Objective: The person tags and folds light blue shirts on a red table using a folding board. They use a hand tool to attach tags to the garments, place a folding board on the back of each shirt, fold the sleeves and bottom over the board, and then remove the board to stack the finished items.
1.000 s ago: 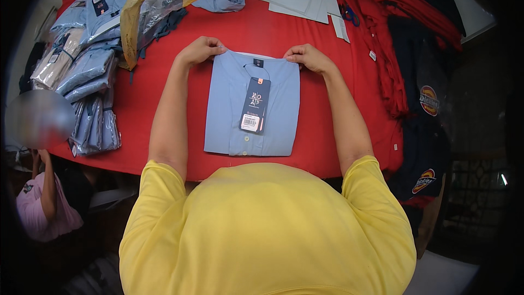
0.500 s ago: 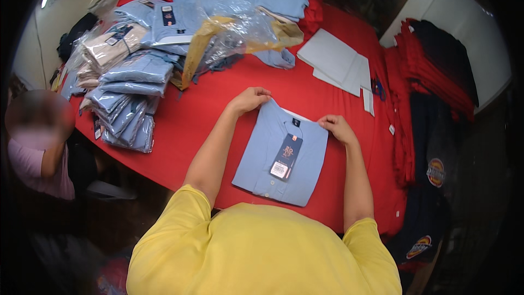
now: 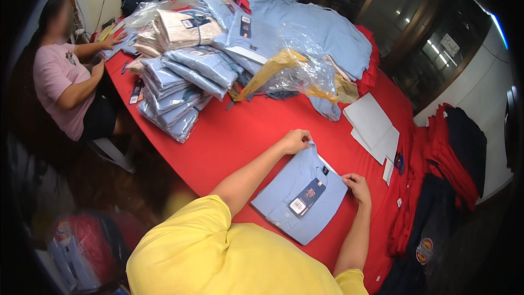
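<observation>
A light blue shirt (image 3: 273, 194), folded into a flat rectangle, lies in front of me on the red cloth of the table (image 3: 213, 153). A dark hang tag (image 3: 307, 196) with a white label rests on its front, and buttons show near the lower edge. My left hand (image 3: 296, 141) pinches the shirt's far left corner. At the far right corner, my right hand (image 3: 357, 187) grips the fabric between thumb and fingers. Between the two hands runs a white strip along the shirt's far edge.
Bagged, folded garments (image 3: 185, 76) are stacked at the left, beside a crumpled clear bag with yellow tape (image 3: 305, 63). Loose blue shirts (image 3: 322, 27) are heaped behind. White sheets (image 3: 371, 125) lie right; red and navy garments (image 3: 456, 153) are piled beyond. A person in pink (image 3: 63, 79) sits at left.
The view has swung to the left, bringing more of the seated person into sight. Both hands still hold the shirt's corners, and the shirt looks much the same on the table.
</observation>
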The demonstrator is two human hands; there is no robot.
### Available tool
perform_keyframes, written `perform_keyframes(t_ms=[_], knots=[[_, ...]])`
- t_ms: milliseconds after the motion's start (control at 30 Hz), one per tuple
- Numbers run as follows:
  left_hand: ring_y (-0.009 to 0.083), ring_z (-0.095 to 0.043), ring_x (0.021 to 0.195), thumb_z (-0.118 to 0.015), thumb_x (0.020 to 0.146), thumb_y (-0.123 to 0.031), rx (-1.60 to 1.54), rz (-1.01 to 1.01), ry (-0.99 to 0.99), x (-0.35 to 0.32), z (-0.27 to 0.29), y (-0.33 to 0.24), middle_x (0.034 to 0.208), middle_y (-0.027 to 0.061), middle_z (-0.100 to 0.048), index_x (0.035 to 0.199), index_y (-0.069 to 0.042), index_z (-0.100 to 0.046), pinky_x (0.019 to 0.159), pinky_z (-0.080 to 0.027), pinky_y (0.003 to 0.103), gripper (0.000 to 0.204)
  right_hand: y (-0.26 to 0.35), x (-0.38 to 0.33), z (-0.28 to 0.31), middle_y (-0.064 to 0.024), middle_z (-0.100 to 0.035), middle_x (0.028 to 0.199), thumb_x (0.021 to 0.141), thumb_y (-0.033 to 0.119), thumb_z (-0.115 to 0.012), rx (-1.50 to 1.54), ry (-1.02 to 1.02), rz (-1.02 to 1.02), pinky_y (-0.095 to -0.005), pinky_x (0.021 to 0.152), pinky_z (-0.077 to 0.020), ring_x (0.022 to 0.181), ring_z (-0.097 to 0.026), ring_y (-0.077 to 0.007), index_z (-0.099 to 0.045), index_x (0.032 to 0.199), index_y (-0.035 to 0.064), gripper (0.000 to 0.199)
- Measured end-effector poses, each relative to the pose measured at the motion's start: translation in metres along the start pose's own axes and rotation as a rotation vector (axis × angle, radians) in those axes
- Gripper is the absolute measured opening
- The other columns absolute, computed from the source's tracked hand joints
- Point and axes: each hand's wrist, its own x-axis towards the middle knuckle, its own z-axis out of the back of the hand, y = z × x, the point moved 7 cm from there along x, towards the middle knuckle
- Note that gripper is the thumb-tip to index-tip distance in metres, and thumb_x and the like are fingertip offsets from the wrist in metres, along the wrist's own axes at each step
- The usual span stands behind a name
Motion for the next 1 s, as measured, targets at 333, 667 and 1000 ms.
perform_keyframes(t_ms=[333, 667, 1000], knots=[[0.0214, -0.066, 0.098, -0.063, 0.083, -0.004, -0.173, -0.098, -0.054, -0.011, -0.007, 0.013, 0.105, 0.0120, -0.069, 0.109, -0.003, -0.064, 0.086, -0.051, 0.034, 0.026, 0.005, -0.002, -0.005, 0.0031, -0.063, 0.076, 0.084, 0.007, -0.066, 0.046, -0.003, -0.008, -0.0203, 0.062, -0.0384, 0.068, -0.052, -0.0055, -0.070, 0.091, 0.0002, 0.010], [0.0217, -0.063, 0.075, -0.063, 0.082, -0.006, -0.184, -0.226, -0.218, -0.015, -0.011, 0.012, 0.080, 0.0121, -0.066, 0.103, -0.005, -0.064, 0.071, -0.049, 0.034, 0.021, -0.001, 0.000, -0.001, -0.0002, -0.066, 0.082, 0.085, 0.007, -0.067, 0.150, -0.005, 0.008, -0.0219, 0.071, -0.0443, 0.075, -0.058, -0.0083, -0.069, 0.094, -0.0017, 0.013], [0.0231, -0.066, 0.086, -0.062, 0.079, -0.004, -0.151, -0.213, -0.183, -0.014, -0.010, 0.006, 0.091, 0.0120, -0.068, 0.102, -0.004, -0.065, 0.078, -0.050, 0.035, 0.023, -0.007, -0.002, 0.002, -0.0001, -0.066, 0.082, 0.084, 0.005, -0.067, 0.123, -0.033, 0.031, -0.0213, 0.072, -0.0435, 0.076, -0.057, -0.0078, -0.069, 0.094, -0.0019, 0.012]])
